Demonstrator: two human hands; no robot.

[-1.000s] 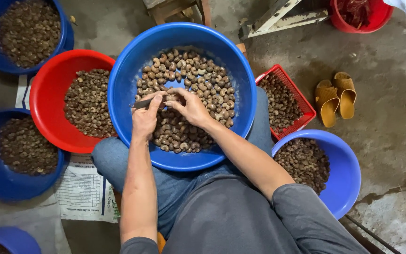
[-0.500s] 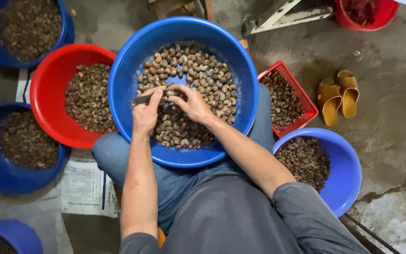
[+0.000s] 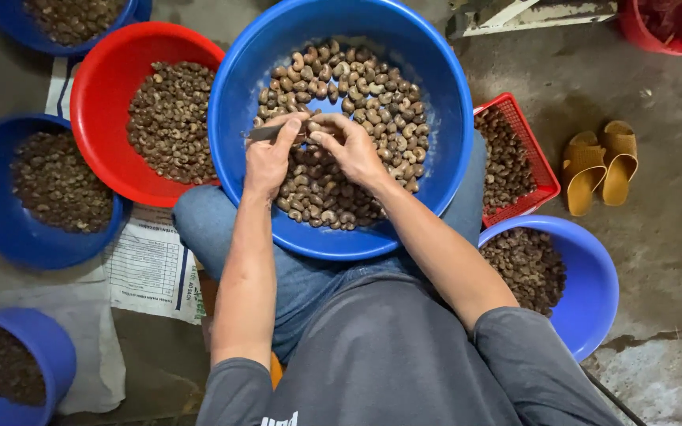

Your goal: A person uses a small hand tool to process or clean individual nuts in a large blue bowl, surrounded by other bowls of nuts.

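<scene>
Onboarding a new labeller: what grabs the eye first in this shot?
First, the big blue basin in the person's lap, centre frame, heaped with curved brown nuts. Over it, the left hand holds a small metal blade and the right hand pinches a nut against it. Around them sit a red bowl at left and yellow sandals at right.
</scene>
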